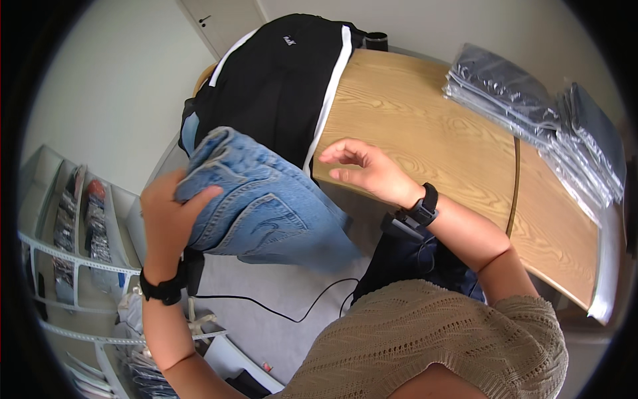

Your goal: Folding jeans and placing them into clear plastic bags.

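A pair of blue denim jeans (266,206) hangs in the air left of the table, gripped at its upper left by my left hand (166,216). A stitched back pocket faces up, and the lower end is blurred by motion. My right hand (362,169) hovers at the table's near edge, right of the jeans, fingers curved and apart with nothing in them. Beyond the jeans, a black garment with white stripes (279,80) lies spread over the table's left end, partly covered by the denim.
Plastic-wrapped folded garments (505,86) are stacked at the wooden table's (412,100) far right. Shelves (86,259) with bagged clothes stand at the left. A black cable (286,318) crosses the grey floor (232,279). A door (222,23) is at the back.
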A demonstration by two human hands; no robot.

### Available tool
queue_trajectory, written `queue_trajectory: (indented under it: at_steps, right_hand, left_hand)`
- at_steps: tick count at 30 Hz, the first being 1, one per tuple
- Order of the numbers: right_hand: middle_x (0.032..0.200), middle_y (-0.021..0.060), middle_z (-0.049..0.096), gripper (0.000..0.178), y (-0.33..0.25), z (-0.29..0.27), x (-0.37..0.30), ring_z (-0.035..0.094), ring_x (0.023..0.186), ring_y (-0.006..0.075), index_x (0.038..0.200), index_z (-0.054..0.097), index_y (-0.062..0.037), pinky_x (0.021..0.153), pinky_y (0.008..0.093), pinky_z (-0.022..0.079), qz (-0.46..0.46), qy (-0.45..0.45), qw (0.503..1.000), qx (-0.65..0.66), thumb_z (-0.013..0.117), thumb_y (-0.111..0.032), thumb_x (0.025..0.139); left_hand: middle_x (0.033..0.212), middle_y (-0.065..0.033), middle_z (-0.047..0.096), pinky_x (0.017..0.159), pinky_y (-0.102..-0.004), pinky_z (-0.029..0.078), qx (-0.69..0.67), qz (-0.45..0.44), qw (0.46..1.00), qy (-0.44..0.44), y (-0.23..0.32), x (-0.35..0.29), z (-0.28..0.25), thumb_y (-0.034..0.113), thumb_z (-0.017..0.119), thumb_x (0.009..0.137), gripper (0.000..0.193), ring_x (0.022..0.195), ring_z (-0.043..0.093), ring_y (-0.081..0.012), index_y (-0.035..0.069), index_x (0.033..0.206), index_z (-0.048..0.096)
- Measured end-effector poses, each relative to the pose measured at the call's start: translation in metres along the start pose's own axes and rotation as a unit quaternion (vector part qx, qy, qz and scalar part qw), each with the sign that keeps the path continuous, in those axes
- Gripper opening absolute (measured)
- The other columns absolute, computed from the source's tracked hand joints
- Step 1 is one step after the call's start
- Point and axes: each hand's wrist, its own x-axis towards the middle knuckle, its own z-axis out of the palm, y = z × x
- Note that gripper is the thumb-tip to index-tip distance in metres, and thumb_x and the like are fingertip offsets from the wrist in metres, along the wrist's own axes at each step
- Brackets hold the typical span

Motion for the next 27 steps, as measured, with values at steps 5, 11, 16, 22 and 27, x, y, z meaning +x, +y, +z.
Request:
queue_trajectory:
  at_steps: [5, 11, 16, 22, 27]
  right_hand:
    - [0.113, 0.0064, 0.061, 0.038, 0.06, -0.007, -0.039, 0.054, 0.112, 0.0175, 0.117, 0.056, -0.0058, 0.101, 0.0314, 0.039, 0.145, -0.05, 0.984, -0.091, 0.068, -0.008, 0.081]
    - [0.123, 0.0161, 0.056, 0.06, 0.149, 0.049, -0.041, 0.052, 0.117, 0.0286, 0.126, 0.05, -0.0056, 0.099, 0.0349, 0.041, 0.118, -0.129, 0.97, -0.167, 0.076, -0.016, 0.072]
    - [0.12, 0.018, 0.058, 0.057, 0.187, 0.068, -0.035, 0.054, 0.111, 0.0329, 0.121, 0.055, -0.0046, 0.092, 0.0378, 0.045, 0.132, -0.133, 0.968, -0.17, 0.075, -0.022, 0.071]
    - [0.096, 0.0124, 0.062, 0.028, 0.183, 0.08, -0.05, 0.056, 0.097, 0.0313, 0.098, 0.064, -0.0056, 0.081, 0.0408, 0.046, 0.086, 0.027, 0.939, -0.331, 0.072, -0.019, 0.075]
    - [0.096, 0.0112, 0.058, 0.021, 0.17, 0.062, -0.047, 0.053, 0.098, 0.0315, 0.087, 0.062, -0.0084, 0.084, 0.0421, 0.044, 0.065, 0.145, 0.901, -0.404, 0.072, -0.017, 0.071]
  left_hand:
    - [0.079, -0.0107, 0.066, 0.07, -0.0292, 0.046, 0.03, 0.008, 0.997, 0.069, -0.003, 0.013, -0.038, 0.016, 0.08, 0.071, 0.032, 0.069, 0.06, -0.0203, -0.003, 0.091, 0.064]
    - [0.088, -0.0043, 0.066, 0.074, -0.0232, 0.044, 0.056, -0.083, 0.988, 0.121, -0.012, 0.017, -0.105, 0.015, 0.075, 0.079, 0.027, 0.077, 0.057, -0.0107, -0.003, 0.097, 0.066]
    - [0.093, -0.0081, 0.067, 0.08, -0.0259, 0.045, 0.151, -0.135, 0.967, 0.156, -0.038, 0.022, -0.138, 0.029, 0.071, 0.083, 0.037, 0.081, 0.059, -0.0145, -0.003, 0.103, 0.066]
    - [0.101, -0.0126, 0.067, 0.085, -0.0289, 0.044, 0.19, -0.104, 0.953, 0.212, -0.06, 0.02, -0.145, 0.034, 0.069, 0.085, 0.045, 0.089, 0.061, -0.0196, -0.004, 0.109, 0.064]
    - [0.106, -0.0125, 0.067, 0.086, -0.0274, 0.045, 0.17, -0.151, 0.923, 0.31, -0.052, 0.001, -0.149, 0.029, 0.075, 0.08, 0.048, 0.089, 0.06, -0.0155, -0.007, 0.109, 0.063]
